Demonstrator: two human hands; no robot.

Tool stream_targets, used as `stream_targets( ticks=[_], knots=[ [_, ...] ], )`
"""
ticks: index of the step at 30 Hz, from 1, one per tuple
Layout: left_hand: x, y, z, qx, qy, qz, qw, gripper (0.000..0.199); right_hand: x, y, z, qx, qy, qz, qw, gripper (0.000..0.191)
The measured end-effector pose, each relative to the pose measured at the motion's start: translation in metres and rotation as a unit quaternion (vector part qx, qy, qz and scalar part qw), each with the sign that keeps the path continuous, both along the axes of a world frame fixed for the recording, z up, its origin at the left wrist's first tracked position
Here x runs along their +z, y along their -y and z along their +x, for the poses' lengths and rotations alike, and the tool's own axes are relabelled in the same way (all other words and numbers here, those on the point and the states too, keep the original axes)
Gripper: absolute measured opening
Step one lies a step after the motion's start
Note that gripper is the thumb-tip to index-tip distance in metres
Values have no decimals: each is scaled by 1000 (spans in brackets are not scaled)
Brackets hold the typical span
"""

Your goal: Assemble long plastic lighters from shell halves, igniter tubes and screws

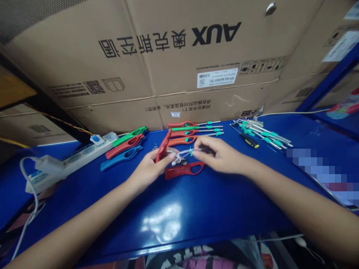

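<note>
My left hand (150, 164) is closed around a red lighter casing (164, 145) that stands tilted up between thumb and fingers. Clear and white inner parts with thin white wires (177, 158) stick out beside my left thumb. With its fingers pinched, my right hand (220, 155) grips a thin lighter rod bearing a small teal clip (191, 151); its far end is hidden in the hand. Just below both hands, a red casing half with a trigger loop (179, 172) lies on the blue table (179, 216).
Behind my hands, several lighters with metal rods (185, 133) lie side by side. Green, red and blue casings (123, 146) rest at left by a white power strip (81, 155). At right are loose rods (263, 134) and a screwdriver (249, 140). A cardboard box (157, 74) stands behind.
</note>
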State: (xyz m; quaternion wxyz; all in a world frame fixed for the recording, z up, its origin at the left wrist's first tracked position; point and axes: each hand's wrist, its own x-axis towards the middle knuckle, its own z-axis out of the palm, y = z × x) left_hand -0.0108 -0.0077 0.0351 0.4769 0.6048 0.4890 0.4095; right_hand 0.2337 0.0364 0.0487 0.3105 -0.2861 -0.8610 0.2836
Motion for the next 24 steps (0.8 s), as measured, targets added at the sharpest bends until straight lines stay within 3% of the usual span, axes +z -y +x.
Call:
stream_targets(
  ticks=[4, 7, 11, 15, 20, 24],
  knots=[
    [-8, 12, 14, -67, 4, -6, 998, 45, -7, 17, -17, 11, 91, 0, 996, 30],
    [-14, 10, 8, -64, -112, 90, 988, 36, -10, 12, -15, 8, 142, -1, 990, 25],
    [-24, 3, -4, -59, -291, 218, 930, 42, -17, -5, -9, -112, 228, 44, 966, 19],
    [-28, 0, -7, -87, -354, 218, 905, 48, -30, -20, -8, -190, 217, 55, 956, 27],
    [-19, 4, -5, -119, -392, 203, 890, 44, -41, -28, -16, -171, 203, 21, 964, 42],
    [-10, 8, -8, -128, -395, 205, 886, 45, -43, -27, -23, -162, 203, 5, 966, 27]
  ],
)
